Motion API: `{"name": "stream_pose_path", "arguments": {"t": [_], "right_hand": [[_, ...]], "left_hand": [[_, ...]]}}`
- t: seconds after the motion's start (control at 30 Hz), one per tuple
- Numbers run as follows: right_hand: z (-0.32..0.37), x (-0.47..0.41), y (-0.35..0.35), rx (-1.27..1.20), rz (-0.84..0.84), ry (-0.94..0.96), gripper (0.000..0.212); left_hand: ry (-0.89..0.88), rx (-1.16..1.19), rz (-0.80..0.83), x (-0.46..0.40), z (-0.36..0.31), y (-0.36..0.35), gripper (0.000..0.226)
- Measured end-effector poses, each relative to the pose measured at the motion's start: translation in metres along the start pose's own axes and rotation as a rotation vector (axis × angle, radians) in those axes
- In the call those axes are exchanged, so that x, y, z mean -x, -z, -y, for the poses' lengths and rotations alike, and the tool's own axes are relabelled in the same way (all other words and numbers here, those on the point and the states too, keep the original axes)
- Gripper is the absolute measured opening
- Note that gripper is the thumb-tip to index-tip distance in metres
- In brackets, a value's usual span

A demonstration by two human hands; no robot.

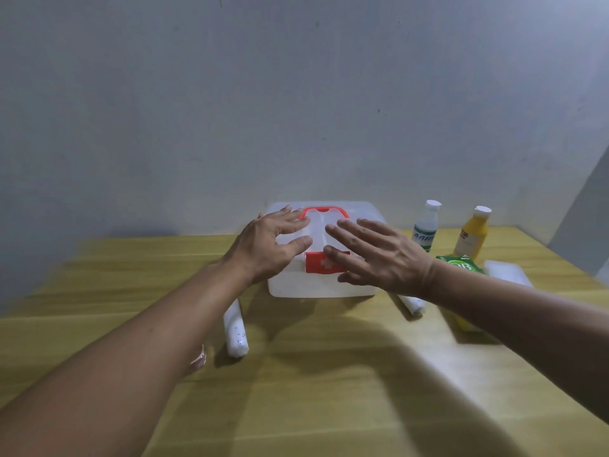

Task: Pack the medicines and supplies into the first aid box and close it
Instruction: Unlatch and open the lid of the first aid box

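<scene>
The wooden table (pixel 329 374) fills the near half of the view, with the first aid box (pixel 321 285) at its far middle, close to the grey wall. The box is a white, cloudy plastic case with its lid down, a red handle (pixel 324 211) lying flat on top and a red label with a white cross (pixel 321 263) on the near face.

Both hands reach over the lid with fingers spread and holding nothing: the left hand (pixel 270 245) is over the left part of the lid near the handle, the right hand (pixel 375 255) over the right part and the label. Whether they touch the lid cannot be told.

Nothing looks packed yet, so the step in hand is most likely opening the box. That calls for finding the front catch and lifting the lid, then clearing room to load.

The supplies wait around it: a yellow bottle (pixel 471 234) and a clear bottle with a white cap (pixel 426 227) to the far right, a green packet (pixel 459 266) and a white pad (pixel 504 272) nearer on the right, a white roll (pixel 234 328) near left, and another white roll (pixel 412 305) just under the right wrist.
</scene>
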State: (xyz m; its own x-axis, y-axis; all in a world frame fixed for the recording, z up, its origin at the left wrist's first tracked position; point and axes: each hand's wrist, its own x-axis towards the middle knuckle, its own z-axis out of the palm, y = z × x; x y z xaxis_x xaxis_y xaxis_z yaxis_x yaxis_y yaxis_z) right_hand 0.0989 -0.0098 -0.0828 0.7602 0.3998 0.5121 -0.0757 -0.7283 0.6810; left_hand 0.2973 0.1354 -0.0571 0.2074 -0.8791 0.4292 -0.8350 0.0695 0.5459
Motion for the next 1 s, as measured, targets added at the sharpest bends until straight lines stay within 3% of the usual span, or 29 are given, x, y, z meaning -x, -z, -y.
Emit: {"name": "stream_pose_path", "arguments": {"t": [0.27,0.57,1.0], "right_hand": [[0.001,-0.009,0.001,0.093,-0.023,0.064,0.036],[-0.002,-0.005,-0.001,0.057,-0.088,0.051,0.052],[0.011,-0.007,-0.005,0.145,-0.093,0.01,0.037]], "left_hand": [[-0.012,0.002,-0.01,-0.001,0.002,-0.001,0.043],[-0.029,0.013,-0.017,-0.001,0.004,-0.003,0.051],[-0.05,-0.065,0.011,0.0,0.003,-0.002,0.056]]}}
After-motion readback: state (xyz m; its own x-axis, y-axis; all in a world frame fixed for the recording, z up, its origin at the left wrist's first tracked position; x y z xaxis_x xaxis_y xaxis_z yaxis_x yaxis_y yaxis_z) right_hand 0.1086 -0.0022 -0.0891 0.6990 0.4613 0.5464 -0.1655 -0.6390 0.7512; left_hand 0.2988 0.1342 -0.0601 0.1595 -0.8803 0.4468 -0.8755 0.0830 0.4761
